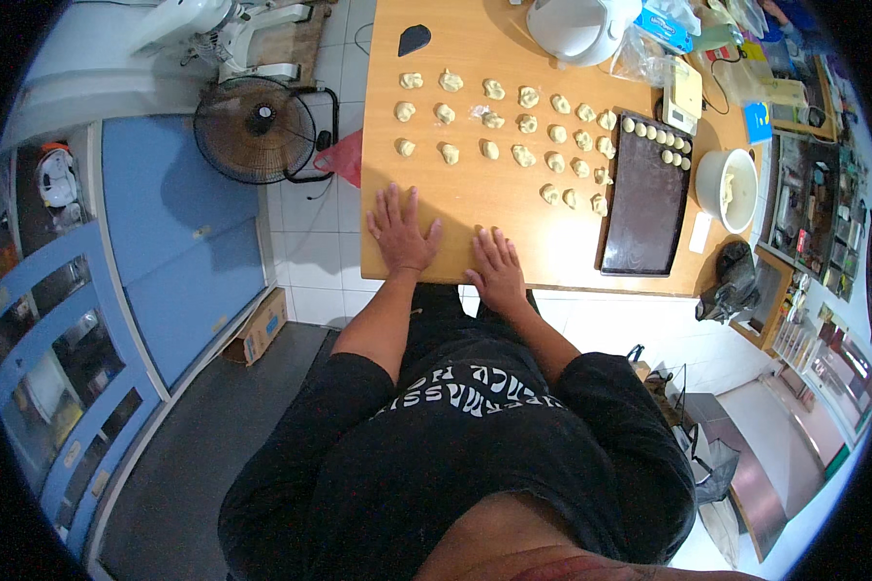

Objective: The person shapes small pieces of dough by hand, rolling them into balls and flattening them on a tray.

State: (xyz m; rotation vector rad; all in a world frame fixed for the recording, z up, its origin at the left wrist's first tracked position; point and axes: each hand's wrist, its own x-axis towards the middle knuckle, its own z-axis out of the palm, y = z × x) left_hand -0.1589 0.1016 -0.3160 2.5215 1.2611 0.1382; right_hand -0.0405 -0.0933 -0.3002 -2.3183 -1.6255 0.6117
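Note:
My left hand (402, 232) lies flat on the wooden table (455, 218) near its front left corner, fingers spread. At the table's front edge my right hand (498, 269) rests palm down with its fingers stretched out, holding nothing. Beyond both hands, rough lumps of dough (490, 150) sit in loose rows across the tabletop. To the right of them lies a dark baking tray (641, 218), with several smooth round dough balls (654, 134) lined up at its far end. A dark dough scraper (415, 40) is at the far left.
Right of the tray stand a white bowl (726, 184) with some dough in it and a kitchen scale (683, 95). A white appliance (581, 29) is at the back. On the left are a fan (255, 129) and a pink bag (344, 158) beside the table.

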